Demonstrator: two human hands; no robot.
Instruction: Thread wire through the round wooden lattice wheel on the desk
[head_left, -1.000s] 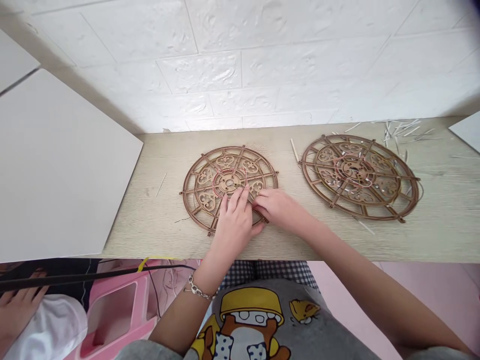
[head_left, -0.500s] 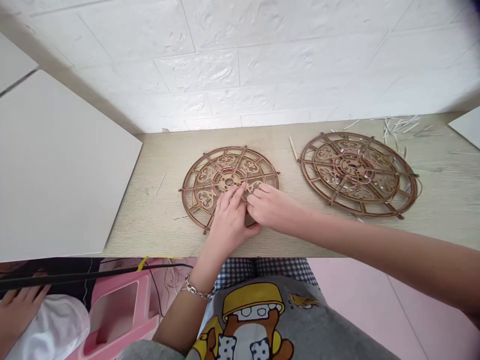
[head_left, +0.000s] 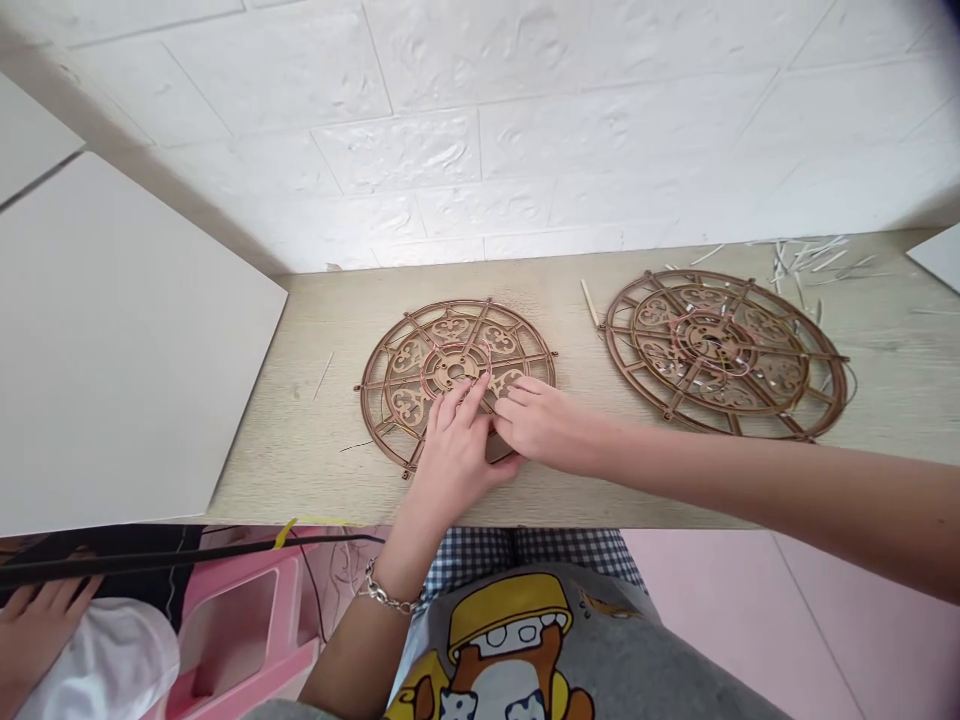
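Note:
A brown openwork wooden wheel [head_left: 420, 370] lies flat on the pale wooden shelf [head_left: 300, 440], with a pink wire ring round its hub. My left hand [head_left: 454, 445] rests on the wheel's near right part, fingers stretched forward toward the hub and pressing down. My right hand [head_left: 544, 420] comes in from the right and touches the same spot, its fingers bent and close together against the left fingertips. Whether anything small sits between the fingers is hidden. A second, similar wheel [head_left: 724, 350] lies to the right, strung with wires and pale sticks.
A white brick wall backs the shelf. A white panel [head_left: 112, 340] stands at the left. Loose pale sticks [head_left: 802, 255] are scattered at the back right, one stick [head_left: 589, 300] between the wheels. Another person's hand [head_left: 34, 620] and a pink plastic thing [head_left: 240, 620] show at lower left.
My right arm has swung lower and more level across the shelf front, and both hands have shifted slightly toward the hub. The wheels have not moved.

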